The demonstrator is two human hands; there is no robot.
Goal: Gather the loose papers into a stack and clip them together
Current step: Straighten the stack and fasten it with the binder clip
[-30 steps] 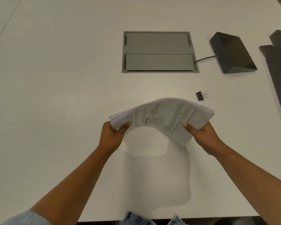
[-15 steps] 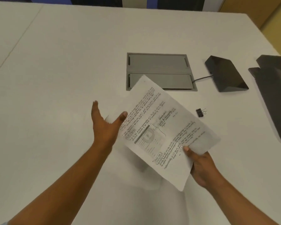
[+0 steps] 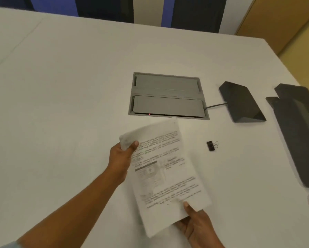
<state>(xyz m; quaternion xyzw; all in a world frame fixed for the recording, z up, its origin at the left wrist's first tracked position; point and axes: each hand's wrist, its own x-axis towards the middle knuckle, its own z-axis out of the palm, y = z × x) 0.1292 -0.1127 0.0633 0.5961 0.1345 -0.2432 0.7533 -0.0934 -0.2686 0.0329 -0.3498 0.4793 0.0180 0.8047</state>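
Above white table (image 3: 69, 104): printed paper stack (image 3: 166, 172) pinched by left hand (image 3: 120, 158) at top corner, right hand (image 3: 194, 224) at bottom; binder clip (image 3: 211, 145) lies right of stack.

White table (image 3: 78, 86); blue-and-dark striped wall (image 3: 150, 9) behind; tan panel (image 3: 284, 20) right.

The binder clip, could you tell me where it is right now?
In the head view, the binder clip lies on the white table, right of the held paper stack, nearer the person than the grey hatch.

White papers (image 3: 168, 169) with black print; black binder clip (image 3: 210, 145); white table (image 3: 69, 86).
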